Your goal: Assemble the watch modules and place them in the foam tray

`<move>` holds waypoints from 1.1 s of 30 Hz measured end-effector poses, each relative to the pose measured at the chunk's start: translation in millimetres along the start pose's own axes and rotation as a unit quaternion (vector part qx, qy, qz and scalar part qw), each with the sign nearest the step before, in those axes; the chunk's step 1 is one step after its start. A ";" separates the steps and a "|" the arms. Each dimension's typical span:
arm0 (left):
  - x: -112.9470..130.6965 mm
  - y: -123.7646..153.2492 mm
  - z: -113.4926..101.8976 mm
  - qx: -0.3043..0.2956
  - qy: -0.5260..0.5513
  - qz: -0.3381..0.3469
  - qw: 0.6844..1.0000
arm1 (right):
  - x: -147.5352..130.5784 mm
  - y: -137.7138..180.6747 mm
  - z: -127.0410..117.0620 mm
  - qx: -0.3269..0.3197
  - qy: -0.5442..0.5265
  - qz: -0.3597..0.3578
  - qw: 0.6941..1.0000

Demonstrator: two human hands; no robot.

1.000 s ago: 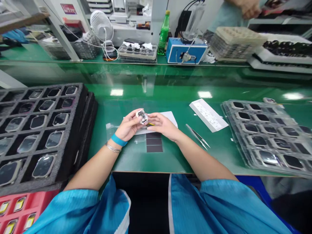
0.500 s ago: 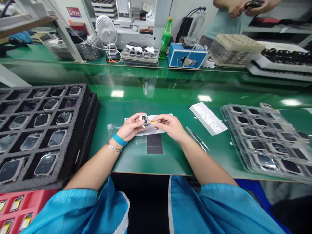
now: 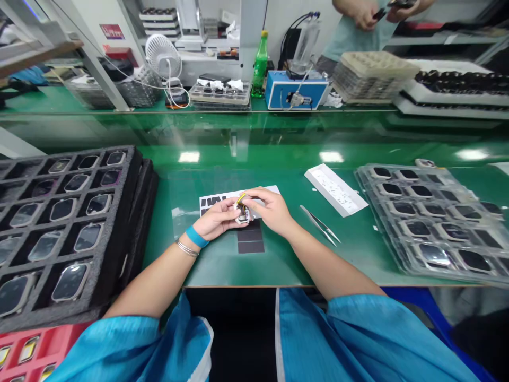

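Observation:
Over the green bench, my left hand (image 3: pixel 217 218) grips a small opened watch case (image 3: pixel 243 216) with its inner parts showing. My right hand (image 3: pixel 274 211) is closed at the case's upper edge, fingers pinching a small yellow-edged part (image 3: pixel 240 198) that stands tilted there. How that part joins the case is too small to tell. Beneath the hands lie a white sheet with black stickers (image 3: pixel 207 202) and dark rectangular pieces (image 3: pixel 251 246). A pair of metal tweezers (image 3: pixel 319 225) rests to the right of my right hand.
Grey foam trays of watches (image 3: pixel 93 254) are stacked at left, above a red tray (image 3: pixel 59 339). Clear trays of watches (image 3: pixel 387 223) stand at right, near a white box (image 3: pixel 338 191). Behind are a fan (image 3: pixel 162 55), a green bottle (image 3: pixel 260 63), a blue device (image 3: pixel 294 90) and another person.
The watch case has turned and sits slightly lower and to the right. My right hand has come in against it, and the yellow-edged part has swung from level to tilted above the case.

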State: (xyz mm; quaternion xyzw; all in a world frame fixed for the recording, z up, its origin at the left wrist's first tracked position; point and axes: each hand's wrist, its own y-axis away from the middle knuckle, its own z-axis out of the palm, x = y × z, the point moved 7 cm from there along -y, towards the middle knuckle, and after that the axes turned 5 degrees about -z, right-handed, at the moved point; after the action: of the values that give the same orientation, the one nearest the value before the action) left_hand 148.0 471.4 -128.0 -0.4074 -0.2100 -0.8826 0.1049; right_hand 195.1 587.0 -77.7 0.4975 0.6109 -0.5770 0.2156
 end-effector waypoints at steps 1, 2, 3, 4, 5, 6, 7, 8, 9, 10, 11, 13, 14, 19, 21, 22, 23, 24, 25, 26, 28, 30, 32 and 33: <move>-0.2 -0.1 0.4 -0.004 0.000 -0.001 1.000 | 0.4 0.4 -0.2 0.002 0.008 0.002 1.000; -0.3 0.0 0.8 -0.008 -0.001 -0.002 1.000 | 0.4 0.9 -0.6 0.004 0.015 0.003 1.000; -0.4 0.0 1.0 -0.012 -0.001 -0.002 1.000 | 0.0 1.3 -1.1 0.007 0.021 0.002 1.000; -0.3 0.2 1.1 -0.015 -0.001 -0.002 1.000 | -0.9 1.5 -1.4 0.009 0.026 -0.001 1.000; -0.3 0.4 1.0 -0.018 0.000 -0.003 1.000 | -1.9 1.7 -1.5 0.010 0.030 -0.006 0.999; -0.3 0.6 0.8 -0.020 0.001 -0.005 1.000 | -3.1 1.7 -1.4 0.010 0.033 -0.012 0.999; -0.2 1.0 0.5 -0.021 0.004 -0.006 1.000 | -4.2 1.7 -1.1 0.010 0.036 -0.017 0.999; 0.0 1.3 0.3 -0.021 0.008 -0.006 1.000 | -4.9 1.6 -0.8 0.010 0.038 -0.021 0.999; 0.6 1.7 0.2 -0.020 0.012 -0.005 1.000 | -5.3 1.5 -0.4 0.010 0.040 -0.023 0.999; 1.1 2.1 0.3 -0.019 0.017 -0.004 1.000 | -5.5 1.4 -0.3 0.011 0.042 -0.025 0.999; 1.4 2.4 0.7 -0.018 0.021 -0.003 1.000 | -5.4 1.3 -0.3 0.011 0.044 -0.027 0.999; 1.3 2.5 1.4 -0.014 0.025 -0.003 1.000 | -5.0 1.1 -0.6 0.009 0.054 -0.027 0.998; 0.8 2.3 1.5 -0.009 0.025 -0.004 1.000 | -4.9 1.1 -0.8 0.008 0.061 -0.028 0.998; -2.7 -1.9 -0.6 0.050 -0.005 0.011 0.999 | -8.2 4.1 2.2 -0.004 0.119 -0.049 0.992; -2.9 -3.4 -1.5 0.078 -0.028 0.020 0.996 | -7.8 4.1 5.2 -0.008 0.131 -0.051 0.990; -1.9 -3.6 -2.7 0.095 -0.035 0.023 0.995 | -5.6 2.5 6.7 -0.010 0.131 -0.043 0.990; 0.1 -3.2 -4.9 0.114 -0.038 0.025 0.992 | -1.6 -0.6 7.9 -0.013 0.122 -0.027 0.992; 3.2 -2.1 -8.1 0.134 -0.036 0.026 0.990 | 4.2 -5.3 9.3 -0.018 0.103 -0.003 0.995; 7.9 -0.2 -12.8 0.157 -0.030 0.029 0.987 | 11.5 -11.6 11.2 -0.027 0.074 0.028 0.996; 14.4 2.7 -19.1 0.183 -0.020 0.039 0.982 | 19.3 -19.0 13.4 -0.035 0.042 0.059 0.997; 31.7 11.2 -35.9 0.242 0.008 0.084 0.967 | 32.9 -36.0 18.3 -0.043 0.005 0.104 0.994; 47.4 20.9 -54.4 0.299 0.039 0.137 0.944 | 42.1 -51.4 26.3 -0.060 0.049 0.113 0.991; 53.6 25.6 -68.4 0.330 0.065 0.156 0.929 | 48.5 -59.7 39.0 -0.095 0.147 0.101 0.979; 53.1 25.7 -72.9 0.337 0.074 0.151 0.926 | 51.1 -60.4 46.4 -0.115 0.194 0.093 0.970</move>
State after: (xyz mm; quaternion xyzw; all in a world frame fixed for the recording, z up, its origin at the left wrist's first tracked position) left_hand 73.6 414.6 -122.4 -0.3083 -0.4222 -0.7614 0.3834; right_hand 107.9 572.4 -102.1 0.6261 0.6544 -0.3728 0.2018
